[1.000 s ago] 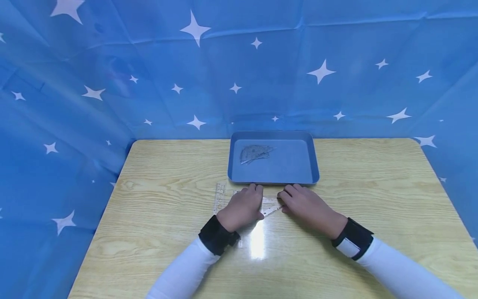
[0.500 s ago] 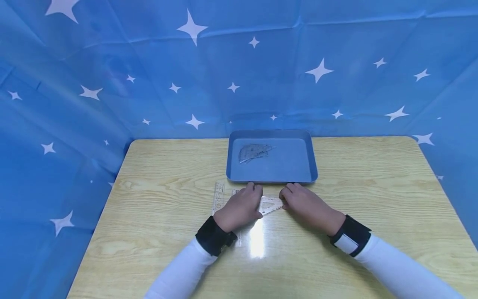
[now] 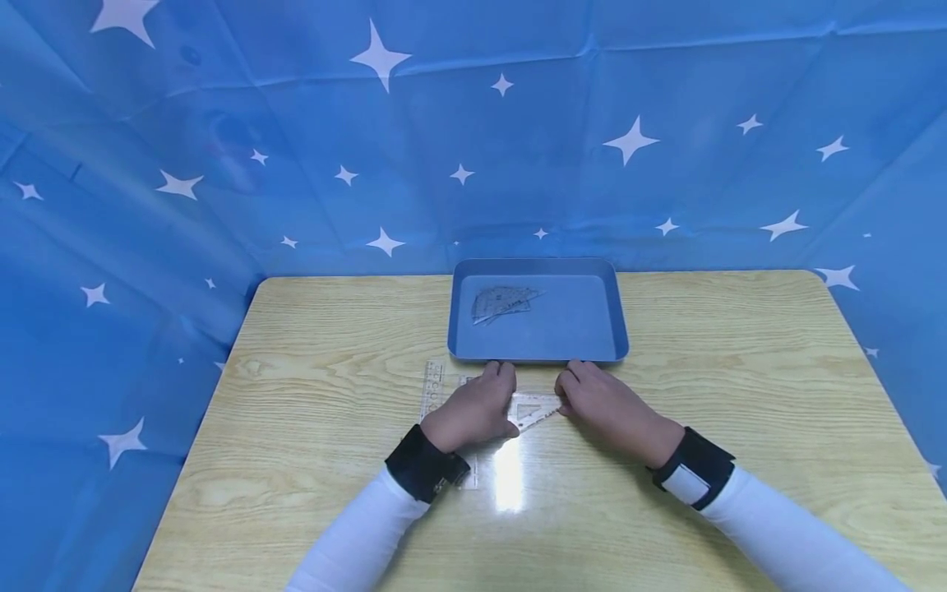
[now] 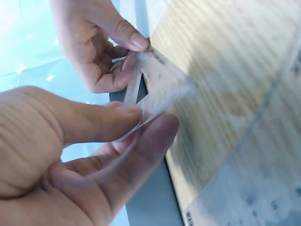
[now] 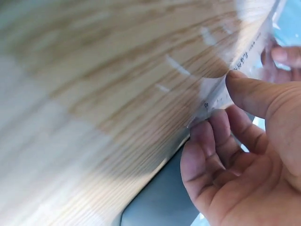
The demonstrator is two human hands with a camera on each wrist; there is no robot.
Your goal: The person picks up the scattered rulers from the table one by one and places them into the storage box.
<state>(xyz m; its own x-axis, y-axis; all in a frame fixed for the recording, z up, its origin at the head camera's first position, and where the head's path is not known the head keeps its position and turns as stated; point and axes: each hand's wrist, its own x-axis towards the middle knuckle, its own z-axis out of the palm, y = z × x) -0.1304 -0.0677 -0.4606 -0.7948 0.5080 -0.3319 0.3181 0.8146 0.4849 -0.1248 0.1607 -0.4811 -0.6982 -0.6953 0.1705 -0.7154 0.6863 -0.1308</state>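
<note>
A clear plastic set square [image 3: 544,400] with a triangular cut-out is held between both hands, just in front of the blue tray. My left hand [image 3: 475,413] pinches one side of it between thumb and forefinger, as the left wrist view shows. At the pointed right end, my right hand [image 3: 610,411] pinches a corner with thumb and curled fingers. In the left wrist view the set square [image 4: 175,87] is raised at a tilt to the tabletop. Beneath my left wrist lies another clear marked piece [image 3: 470,477], mostly covered by the hand and cuff.
The blue tray [image 3: 584,325] stands at the back middle of the wooden table [image 3: 333,370]. Overlapping clear drawing pieces [image 3: 501,302], one rounded like a protractor, lie in its left half. A clear ruler [image 3: 432,382] lies left of my left hand. A blue starry cloth [image 3: 547,148] hangs behind.
Both hands keep hold of the set square near the tray. My left hand has shifted slightly left, and more of the set square shows between the hands.
</note>
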